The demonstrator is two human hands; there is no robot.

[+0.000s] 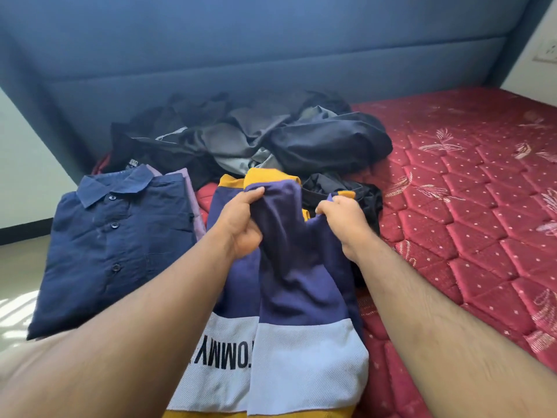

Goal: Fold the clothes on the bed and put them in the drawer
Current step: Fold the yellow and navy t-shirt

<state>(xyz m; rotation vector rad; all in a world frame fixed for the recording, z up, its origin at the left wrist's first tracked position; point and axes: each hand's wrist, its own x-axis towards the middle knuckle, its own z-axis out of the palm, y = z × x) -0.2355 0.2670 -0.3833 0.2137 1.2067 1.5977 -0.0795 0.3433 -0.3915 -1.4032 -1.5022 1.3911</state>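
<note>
Hands [241, 220] [343, 218] outstretched, each pinching striped shirt [289, 267], right grip perhaps tighter.

Both bare forearms are extending forward from the lower edge of the view, converging slightly toward the centre. The left hand [239, 224] is curling its fingers inward, with the thumb lying along the top and pinching a fold of cloth (palm turned toward the right). The right hand [346, 218] is presenting its back to the camera, its fingers bunching closed around cloth at the fingertips. Both wrists are holding roughly straight, and the hands are sitting near each other, apart.
</note>
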